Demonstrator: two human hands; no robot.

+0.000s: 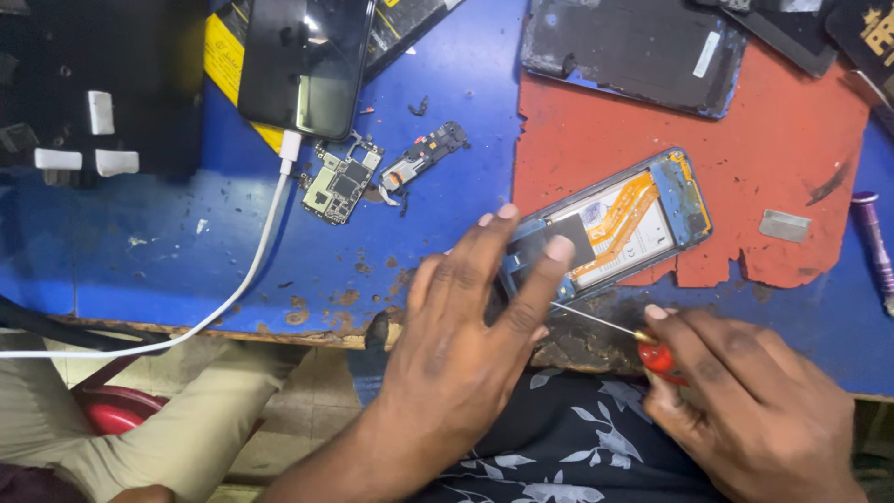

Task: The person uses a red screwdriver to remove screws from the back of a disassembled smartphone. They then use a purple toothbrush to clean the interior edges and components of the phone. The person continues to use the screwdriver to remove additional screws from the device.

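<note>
**Opened phone pinned flat, fine screwdriver at its near end**

The right hand (745,410) is closed around a red-handled precision screwdriver (652,352), pinched between thumb and fingers, with the thin steel shaft running out toward ten o'clock. Its tip lies at the near end of an opened phone (610,228), under the left fingers, and cannot be seen clearly. The left hand (466,335) grips nothing: it is spread wide, fingertips pressing down on the dark lower part of the phone to hold it against the bench.

The phone lies back-off at the bench's near edge, angled so its far end points to about two o'clock, half on a torn red mat (792,121) and half on the blue bench top (186,251). A white battery and an orange flex ribbon are exposed inside the blue frame. It looks light and stiff, but fragile inside: the ribbon and battery would not stand prying or pressure, so the frame edges and bare corners seem the safe places to hold.

From the phone, at nine to ten o'clock, lie a loose circuit board (340,186) and a smaller module (424,154). Further out at ten o'clock a dark phone (303,61) is plugged into a white cable (251,270). At twelve o'clock lies a black back cover (633,47); at three o'clock a small metal plate (784,225) and a purple tool (875,247).
</note>
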